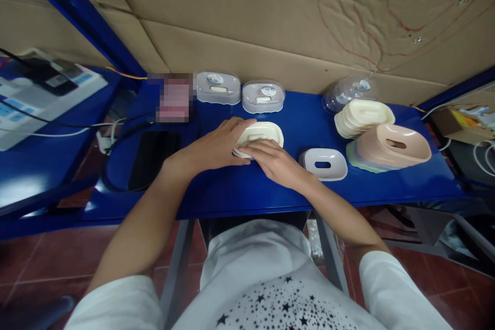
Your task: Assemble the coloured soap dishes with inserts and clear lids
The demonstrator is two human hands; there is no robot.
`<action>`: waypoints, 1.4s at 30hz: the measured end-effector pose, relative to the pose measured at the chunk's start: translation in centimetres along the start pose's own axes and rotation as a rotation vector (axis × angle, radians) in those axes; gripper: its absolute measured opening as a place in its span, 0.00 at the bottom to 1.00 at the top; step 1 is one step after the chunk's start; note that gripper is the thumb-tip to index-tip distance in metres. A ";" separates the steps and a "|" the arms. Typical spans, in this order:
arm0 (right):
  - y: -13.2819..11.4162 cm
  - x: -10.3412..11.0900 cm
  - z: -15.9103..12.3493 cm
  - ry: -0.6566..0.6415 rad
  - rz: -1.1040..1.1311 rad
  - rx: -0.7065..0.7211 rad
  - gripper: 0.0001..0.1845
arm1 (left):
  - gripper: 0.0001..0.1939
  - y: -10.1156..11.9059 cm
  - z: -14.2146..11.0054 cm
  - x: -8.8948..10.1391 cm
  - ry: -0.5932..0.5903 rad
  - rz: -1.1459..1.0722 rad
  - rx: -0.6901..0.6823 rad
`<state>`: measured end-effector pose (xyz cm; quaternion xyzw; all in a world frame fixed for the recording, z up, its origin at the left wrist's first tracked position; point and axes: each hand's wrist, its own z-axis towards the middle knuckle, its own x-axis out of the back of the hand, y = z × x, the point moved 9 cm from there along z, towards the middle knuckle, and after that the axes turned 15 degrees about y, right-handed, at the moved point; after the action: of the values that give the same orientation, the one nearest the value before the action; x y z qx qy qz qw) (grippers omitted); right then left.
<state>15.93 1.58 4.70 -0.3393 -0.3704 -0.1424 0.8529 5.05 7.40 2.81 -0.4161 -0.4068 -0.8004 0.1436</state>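
My left hand (223, 143) is wrapped around the left end of a cream oval plastic piece (273, 132) with a raised bar in its middle. The fingers of my right hand (275, 161) are pressed together over the piece's near edge, and they hide part of it. Right of my hands lies a pale oval plastic part (335, 156) with an oblong slot. Farther right are a stack of similar cream pieces (371, 110) and a stack of pink slotted parts (413, 145), with green ones under the pink.
Two clear oval covers (218, 96) with labels stand at the back, and more clear covers (340, 95) stand at the back right. A black flat object (149, 157) and cables lie left on the blue table (232, 198). Behind rises a cardboard wall (240, 26).
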 end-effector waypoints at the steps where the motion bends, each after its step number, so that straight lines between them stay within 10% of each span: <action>1: 0.0 0.1 -0.1 0.009 -0.003 0.002 0.28 | 0.50 0.0 0.0 -0.1 -0.002 -0.007 0.004; 6: 1.1 2.8 -0.2 0.148 -0.050 0.021 0.29 | 0.55 -0.9 0.2 0.7 -0.029 -0.015 0.088; 11: 4.0 6.2 -0.3 0.374 -0.115 -0.096 0.23 | 0.49 -3.6 -1.0 6.5 0.047 0.075 0.263; 16: 3.5 2.8 -0.3 0.153 -0.016 -0.081 0.22 | 0.34 -4.0 -1.9 11.6 0.237 0.128 0.323; 20: 2.7 4.1 -0.2 0.156 -0.071 -0.065 0.16 | 0.30 -2.1 -0.5 9.1 0.281 0.105 0.191; 25: 4.7 9.5 -0.5 0.397 -0.272 -0.219 0.20 | 0.34 -0.8 0.5 2.7 0.045 -0.012 0.112; 31: 3.8 3.4 -1.1 -0.024 -0.218 -0.053 0.32 | 0.37 -1.1 -0.3 2.1 -0.060 -0.033 0.124; 42: 2.2 0.8 -1.2 -0.082 -0.286 0.045 0.23 | 0.53 -1.8 -1.0 0.3 -0.177 0.143 0.195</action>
<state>18.19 2.39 3.70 -0.2693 -0.4526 -0.2399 0.8155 3.33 7.77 1.77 -0.4972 -0.4628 -0.7051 0.2035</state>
